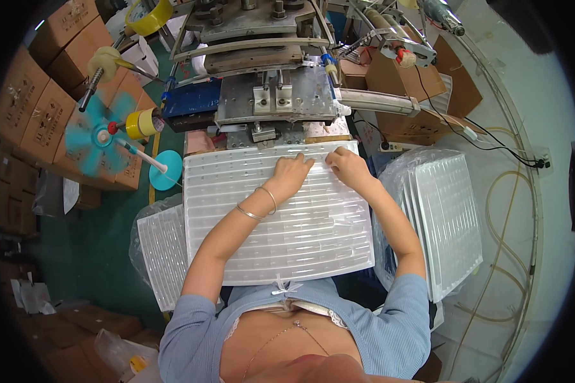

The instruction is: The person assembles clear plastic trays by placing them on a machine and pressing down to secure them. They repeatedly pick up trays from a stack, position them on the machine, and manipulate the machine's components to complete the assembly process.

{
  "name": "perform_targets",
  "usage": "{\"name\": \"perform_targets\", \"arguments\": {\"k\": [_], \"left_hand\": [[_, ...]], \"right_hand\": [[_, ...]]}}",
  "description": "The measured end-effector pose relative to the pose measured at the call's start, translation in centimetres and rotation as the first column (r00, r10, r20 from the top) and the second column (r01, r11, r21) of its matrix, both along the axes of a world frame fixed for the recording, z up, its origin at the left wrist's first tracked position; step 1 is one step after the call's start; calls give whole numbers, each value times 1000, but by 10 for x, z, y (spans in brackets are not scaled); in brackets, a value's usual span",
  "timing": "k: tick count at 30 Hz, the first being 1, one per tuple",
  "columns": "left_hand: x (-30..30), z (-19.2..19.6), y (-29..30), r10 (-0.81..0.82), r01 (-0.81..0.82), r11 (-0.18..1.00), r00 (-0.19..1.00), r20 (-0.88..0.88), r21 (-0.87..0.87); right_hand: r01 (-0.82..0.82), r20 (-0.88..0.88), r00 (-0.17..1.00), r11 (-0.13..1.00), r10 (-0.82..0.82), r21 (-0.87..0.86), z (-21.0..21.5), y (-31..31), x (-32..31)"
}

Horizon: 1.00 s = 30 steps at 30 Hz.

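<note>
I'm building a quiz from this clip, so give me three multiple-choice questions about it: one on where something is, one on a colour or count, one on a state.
1. Where do both hands rest?
A. on the far edge of the white ribbed tray
B. on the cardboard boxes
C. on the fan

2. What colour are the small fan's blades?
A. red
B. turquoise
C. black

3. How is the fan?
A. lying folded
B. boxed
C. spinning, blades blurred

Answers:
1 A, as the left hand and right hand touch the white ribbed tray near the metal machine.
2 B, as the small fan has turquoise blades.
3 C, as its blades smear into a blur.
</note>
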<state>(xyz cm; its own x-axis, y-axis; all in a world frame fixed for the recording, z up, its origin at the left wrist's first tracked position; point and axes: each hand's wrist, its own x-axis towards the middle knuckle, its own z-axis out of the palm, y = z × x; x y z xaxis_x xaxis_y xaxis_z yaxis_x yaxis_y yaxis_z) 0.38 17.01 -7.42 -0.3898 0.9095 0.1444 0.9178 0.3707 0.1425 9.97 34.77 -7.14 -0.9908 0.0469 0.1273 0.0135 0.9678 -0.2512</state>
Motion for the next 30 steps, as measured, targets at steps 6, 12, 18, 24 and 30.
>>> {"name": "perform_targets", "arguments": {"k": [6, 12, 18, 24, 30], "left_hand": [[11, -12, 24, -36, -2, 966, 989, 141, 259], [-1, -35, 14, -110, 78, 946, 990, 86, 315], [-20, 0, -29, 76, -139, 819, 988, 135, 556], [-81, 80, -19, 534, -250, 591, 834, -140, 767], [-115, 110, 6, 439, -217, 815, 838, -326, 538]], "right_hand": [[84, -285, 939, 930, -194, -357, 37, -9, -10], [147, -318, 869, 813, -378, -563, 55, -16, -22], [75, -392, 838, 793, -379, -605, 52, -10, -21], [-30, -459, 829, 794, -320, -607, 73, -20, -31], [-119, -560, 756, 771, -338, -625, 87, -39, -84]]}}
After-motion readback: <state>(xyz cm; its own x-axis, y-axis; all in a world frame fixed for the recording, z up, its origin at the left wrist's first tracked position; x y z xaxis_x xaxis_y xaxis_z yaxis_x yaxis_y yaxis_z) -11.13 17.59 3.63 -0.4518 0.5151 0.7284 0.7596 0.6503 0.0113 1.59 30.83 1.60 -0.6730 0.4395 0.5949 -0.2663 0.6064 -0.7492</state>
